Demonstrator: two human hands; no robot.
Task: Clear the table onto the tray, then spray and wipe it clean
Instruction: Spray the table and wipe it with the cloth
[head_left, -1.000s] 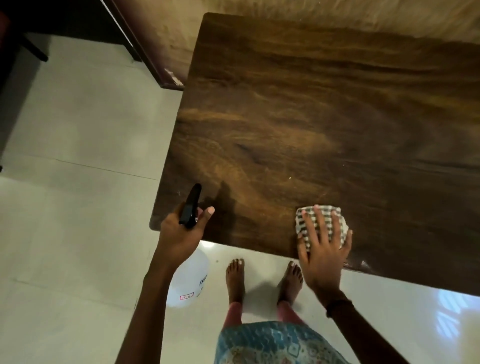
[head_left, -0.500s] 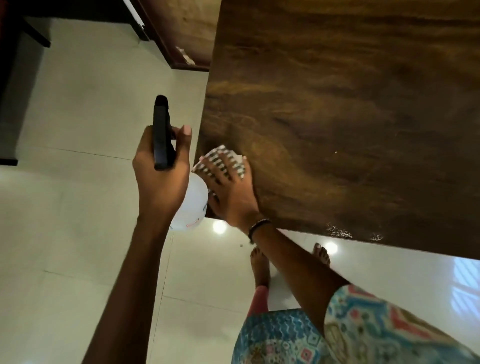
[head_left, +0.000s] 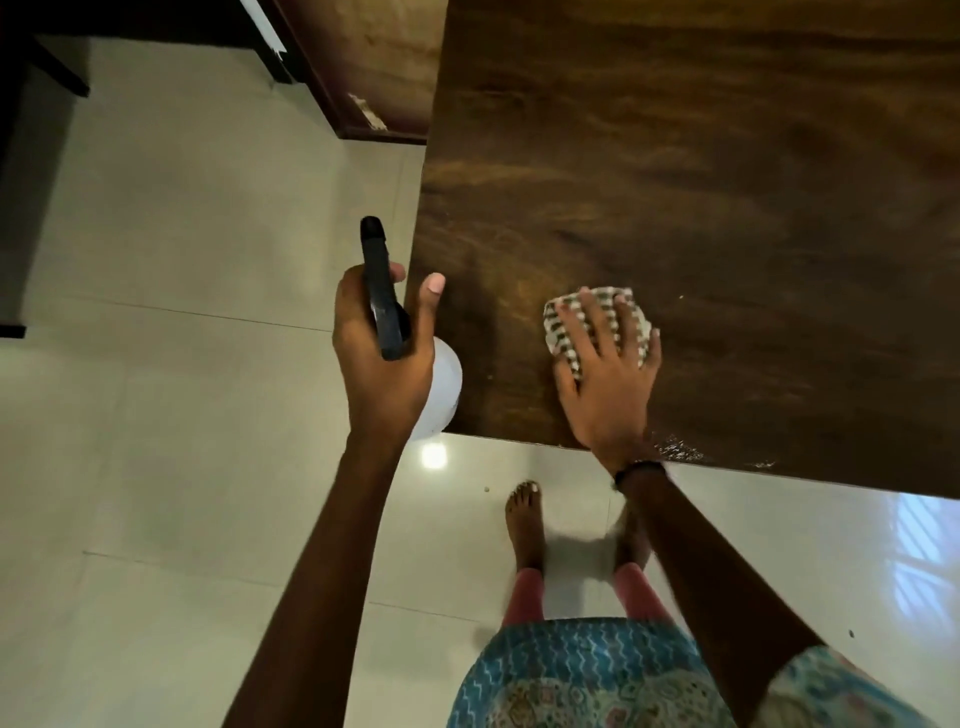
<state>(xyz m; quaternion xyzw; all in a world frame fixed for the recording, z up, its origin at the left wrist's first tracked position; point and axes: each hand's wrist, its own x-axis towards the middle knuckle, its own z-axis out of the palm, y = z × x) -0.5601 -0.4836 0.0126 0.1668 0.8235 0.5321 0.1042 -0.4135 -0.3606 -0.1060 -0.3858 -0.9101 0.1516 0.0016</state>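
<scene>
Pale glossy floor tiles (head_left: 182, 415) surround a dark wood-grain counter (head_left: 727, 182), seen from above at its near left corner. No dishes and no tray are in view on the visible part of the counter; clearing is judged complete and the wiping stage is in hand.

Right hand (head_left: 605, 374): fingers spread and straight, palm pressing a checked cloth (head_left: 587, 312) flat on the counter near the left edge. Most of the cloth lies under the fingers.

Left hand (head_left: 382, 358): fingers curled round the neck of a spray bottle (head_left: 387, 312), thumb raised off it. The bottle hangs just off the counter's left edge, black head pointing away from the person, white body below the hand.

A wet, beaded patch (head_left: 680, 449) shows along the near edge, just right of the right wrist.

Recommendations for the wipe:
- Keep the palm flat so the whole cloth bears on the wood.
- Work in overlapping passes along the grain.
- Carry the passes over the wet patch and out to the edges and corner.
- Hold the bottle well apart from the wiping path.
</scene>
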